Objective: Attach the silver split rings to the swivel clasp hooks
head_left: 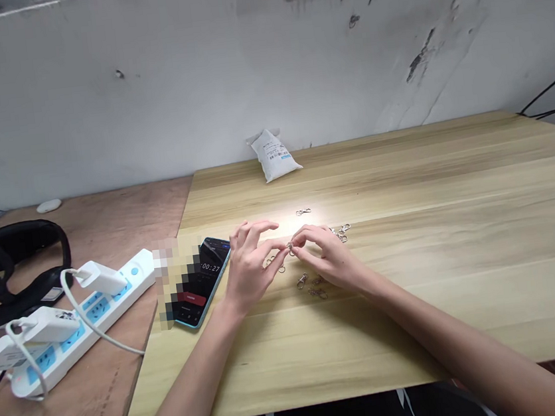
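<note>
A small metal piece point(291, 248), probably a clasp or ring though too small to make out surely, is pinched between the fingertips of both hands, over the middle of the near part of the light wooden tabletop point(460, 227). The left hand point(248, 265) closes thumb and forefinger on its left side, the other fingers raised and spread; the right hand point(329, 254) grips the opposite side with thumb and forefinger nearly together.

Around them lie more metal clasps: a pair point(318, 293) and a single one point(302, 281) on the near side, a cluster point(344, 230) just beyond the right hand, and one point(303, 212) farther off. Left of the left hand, a phone point(208, 276) shows 00:27. A white packet point(276, 157) rests near the wall point(185, 98); a power strip point(137, 269) lies at far left.
</note>
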`<state>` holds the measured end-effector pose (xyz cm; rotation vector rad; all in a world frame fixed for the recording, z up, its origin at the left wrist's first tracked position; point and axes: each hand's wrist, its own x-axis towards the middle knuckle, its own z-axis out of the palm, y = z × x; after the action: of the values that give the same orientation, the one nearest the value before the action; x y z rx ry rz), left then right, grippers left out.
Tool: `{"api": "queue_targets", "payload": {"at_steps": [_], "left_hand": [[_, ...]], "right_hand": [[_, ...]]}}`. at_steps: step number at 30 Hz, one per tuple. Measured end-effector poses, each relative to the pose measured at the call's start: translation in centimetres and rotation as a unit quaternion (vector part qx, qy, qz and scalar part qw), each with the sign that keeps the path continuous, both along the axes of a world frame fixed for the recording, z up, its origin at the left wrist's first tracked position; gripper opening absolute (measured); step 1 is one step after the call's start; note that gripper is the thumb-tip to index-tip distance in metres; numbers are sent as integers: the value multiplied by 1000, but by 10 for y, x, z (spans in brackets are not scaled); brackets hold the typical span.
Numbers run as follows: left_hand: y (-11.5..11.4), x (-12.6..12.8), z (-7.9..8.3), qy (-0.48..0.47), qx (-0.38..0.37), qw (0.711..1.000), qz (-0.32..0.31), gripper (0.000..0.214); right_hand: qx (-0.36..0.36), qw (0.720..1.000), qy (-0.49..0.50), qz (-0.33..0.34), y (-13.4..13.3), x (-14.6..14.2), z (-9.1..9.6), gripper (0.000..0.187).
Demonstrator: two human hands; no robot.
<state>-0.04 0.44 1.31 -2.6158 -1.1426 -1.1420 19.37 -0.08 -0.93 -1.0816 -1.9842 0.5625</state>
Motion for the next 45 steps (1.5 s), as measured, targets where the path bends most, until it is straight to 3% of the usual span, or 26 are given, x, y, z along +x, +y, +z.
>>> {"api": "queue_targets", "payload": {"at_steps": [4, 9, 17, 27, 36, 41, 45], "left_hand": [[-2, 1, 0, 3, 12, 1000, -2, 6], [-3, 2, -1, -30, -7, 999, 22, 4], [-3, 6, 1, -61, -38, 997, -8, 8], [0, 0, -1, -23, -34, 999, 3, 8], [10, -12, -3, -53, -209, 976, -32, 14], [11, -15, -2, -36, -192, 980, -40, 5], [12, -16, -3, 84, -103, 990, -51, 6]], "right_hand": [[-2, 999, -32, -30, -1, 0, -2, 10], [99, 982, -107, -120, -8, -10, -1, 22], [200, 951, -153, -181, -8, -20, -2, 9], [236, 938, -224, -121, -10, -15, -2, 17], [280, 924, -241, -96, -8, -4, -2, 18], [218, 948, -224, -53, -2, 4, -5, 17], [128, 968, -214, 27, 5, 17, -1, 17]]}}
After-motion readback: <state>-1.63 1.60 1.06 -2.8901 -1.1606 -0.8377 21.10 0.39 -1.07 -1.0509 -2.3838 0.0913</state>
